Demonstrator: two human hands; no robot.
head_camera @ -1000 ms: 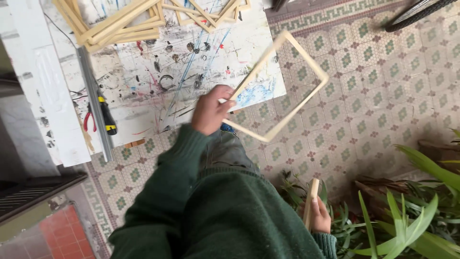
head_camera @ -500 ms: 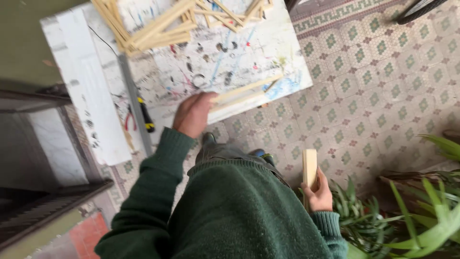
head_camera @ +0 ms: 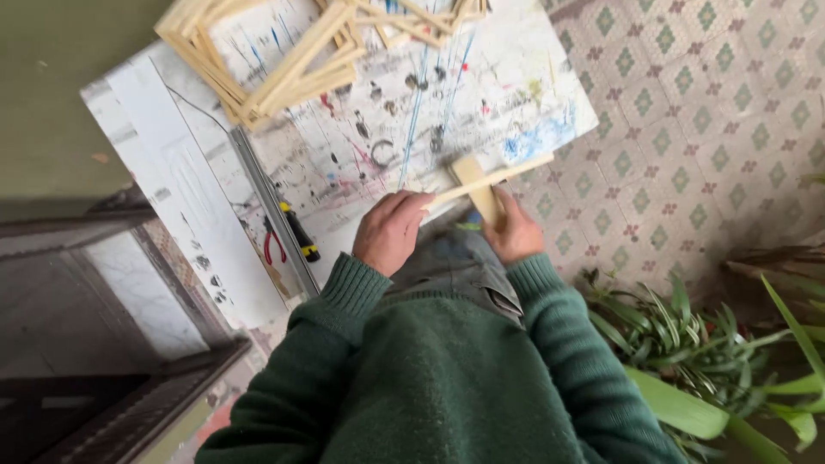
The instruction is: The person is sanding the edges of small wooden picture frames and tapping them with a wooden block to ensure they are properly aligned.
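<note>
Pale, unpainted wood is showing in the strip (head_camera: 490,181) and the small block (head_camera: 478,186) at the centre of the frame, and in the stacked frames (head_camera: 284,60) at the upper left. The white board (head_camera: 516,77) is carrying blue streaks, red flecks and black rings. Beige floor tiles (head_camera: 713,112) are repeating green diamonds at the upper right. The sweater (head_camera: 447,378) is showing dark green, the plant leaves (head_camera: 687,361) brighter green.

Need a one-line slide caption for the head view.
Left hand holds a thin wooden strip while right hand grips a wooden block at the paint-spattered table.
</note>
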